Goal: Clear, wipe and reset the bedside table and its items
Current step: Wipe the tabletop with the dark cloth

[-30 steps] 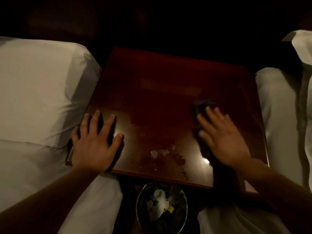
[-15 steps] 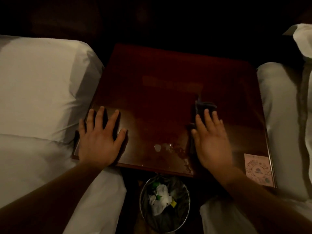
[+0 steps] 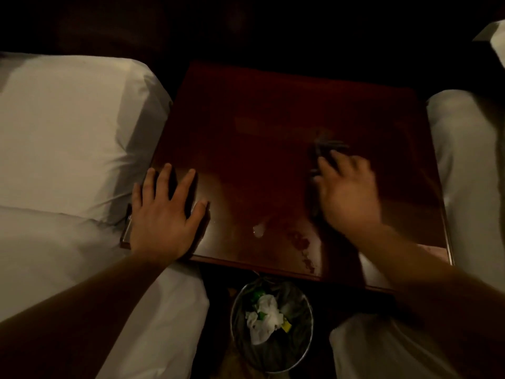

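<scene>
The bedside table (image 3: 267, 110) has a dark red glossy top, bare except for wet streaks and small droplets (image 3: 258, 230) near its front edge. My left hand (image 3: 164, 214) lies flat with spread fingers on the table's front left corner. My right hand (image 3: 347, 192) presses a dark cloth (image 3: 325, 149) against the right half of the top; the hand is blurred. Most of the cloth is hidden under the palm.
White bedding (image 3: 68, 149) borders the table on the left, and another bed (image 3: 470, 165) on the right. A round wire waste bin (image 3: 272, 324) with crumpled tissue and scraps stands on the floor below the table's front edge. The back is dark.
My right hand swept the cloth to the left, then back to the right and a little farther from me. A pale card at the front right corner is now hidden by my forearm. Left hand unmoved.
</scene>
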